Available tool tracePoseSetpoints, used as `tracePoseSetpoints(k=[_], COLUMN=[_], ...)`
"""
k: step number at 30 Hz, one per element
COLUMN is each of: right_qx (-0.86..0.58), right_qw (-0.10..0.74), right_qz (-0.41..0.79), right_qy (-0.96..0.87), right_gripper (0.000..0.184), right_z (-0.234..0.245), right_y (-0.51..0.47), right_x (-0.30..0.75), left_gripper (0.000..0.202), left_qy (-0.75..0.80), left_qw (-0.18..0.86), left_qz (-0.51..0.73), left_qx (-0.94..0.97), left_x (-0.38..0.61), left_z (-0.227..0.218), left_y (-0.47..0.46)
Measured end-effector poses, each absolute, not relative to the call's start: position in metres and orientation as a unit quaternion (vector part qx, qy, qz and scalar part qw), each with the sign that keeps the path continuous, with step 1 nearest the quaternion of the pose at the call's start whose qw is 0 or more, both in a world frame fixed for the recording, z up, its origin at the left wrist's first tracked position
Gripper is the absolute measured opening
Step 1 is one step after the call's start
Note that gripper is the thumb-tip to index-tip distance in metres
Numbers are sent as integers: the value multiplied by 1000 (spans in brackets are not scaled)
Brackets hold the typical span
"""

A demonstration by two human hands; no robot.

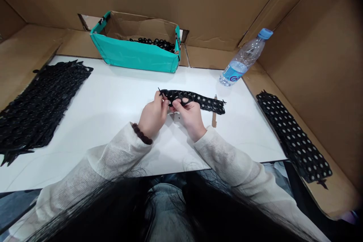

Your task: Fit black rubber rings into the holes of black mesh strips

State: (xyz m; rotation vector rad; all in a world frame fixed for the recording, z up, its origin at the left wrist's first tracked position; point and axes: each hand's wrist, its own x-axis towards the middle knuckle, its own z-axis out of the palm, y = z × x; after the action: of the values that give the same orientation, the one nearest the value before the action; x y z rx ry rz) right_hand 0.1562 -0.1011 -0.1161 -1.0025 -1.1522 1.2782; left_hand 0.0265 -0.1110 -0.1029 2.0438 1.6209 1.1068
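Over the middle of the white table top (113, 98) my left hand (153, 115) and my right hand (189, 115) both pinch the left end of a black perforated strip (204, 102). The strip runs to the right and rests on the table. Fingers of both hands are closed on its edge. A dark bead bracelet (141, 134) sits on my left wrist.
A teal cardboard box (136, 55) with several black rings stands at the back. A large pile of black perforated strips (39, 102) lies at the left, another stack (295, 136) at the right. A water bottle (244, 58) leans at the back right. Cardboard walls surround the table.
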Motion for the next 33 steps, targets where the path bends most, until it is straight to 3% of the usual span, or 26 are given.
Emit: tracePoseSetpoints(k=[5, 9, 17, 21, 28, 33], right_qx=[-459, -439, -420, -435, -435, -396], right_qw=[537, 533, 549, 541, 547, 571], right_qz=[472, 524, 569, 545, 501, 564], right_qy=[-527, -498, -446, -470, -511, -446], right_gripper=[28, 26, 22, 27, 27, 26], right_z=[-120, -119, -112, -112, -116, -115], right_y=[-105, -104, -110, -112, -114, -113], right_x=[157, 158, 156, 158, 152, 149], left_gripper=[19, 15, 23, 25, 19, 16], left_qy=[524, 498, 582, 559, 589, 585], left_qw=[192, 244, -6, -41, 15, 175], left_qz=[392, 400, 264, 249, 279, 467], left_qx=[732, 729, 769, 790, 758, 639], left_x=[30, 29, 32, 30, 32, 23], left_z=[-104, -107, -107, -106, -106, -107], left_y=[-114, -112, -116, -117, -115, -101])
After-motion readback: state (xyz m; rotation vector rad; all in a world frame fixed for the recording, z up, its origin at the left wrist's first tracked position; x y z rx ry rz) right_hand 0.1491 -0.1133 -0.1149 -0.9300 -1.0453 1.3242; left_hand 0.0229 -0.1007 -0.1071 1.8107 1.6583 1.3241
